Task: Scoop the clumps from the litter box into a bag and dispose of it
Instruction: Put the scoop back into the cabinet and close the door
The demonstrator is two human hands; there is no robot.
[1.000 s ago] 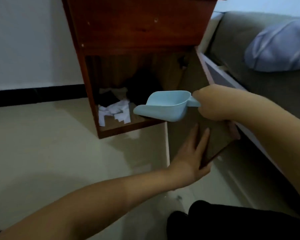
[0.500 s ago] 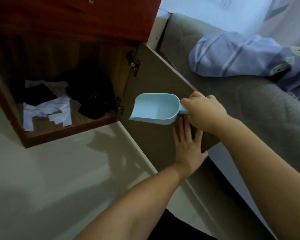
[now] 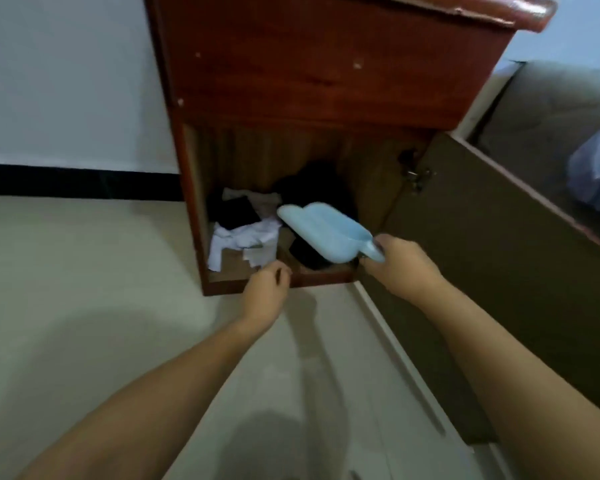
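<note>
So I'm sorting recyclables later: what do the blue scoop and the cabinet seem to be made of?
The scoop looks like moulded plastic: pale blue, smooth, matte, one piece. The cabinet looks like reddish wood or wood veneer with a glossy varnish; grain streaks and highlights show. The inside of its door is dull brown, perhaps unfinished board.

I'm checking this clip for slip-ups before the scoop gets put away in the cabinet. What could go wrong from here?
1. The right hand grips the blue scoop only by its handle end, over loose white papers and dark items; pushing it in could crumple or shove them.
2. The cabinet door stands wide open beside the right arm, so an elbow might knock it.
3. The left hand hovers at the cabinet's bottom edge, where it could get bumped.
</note>
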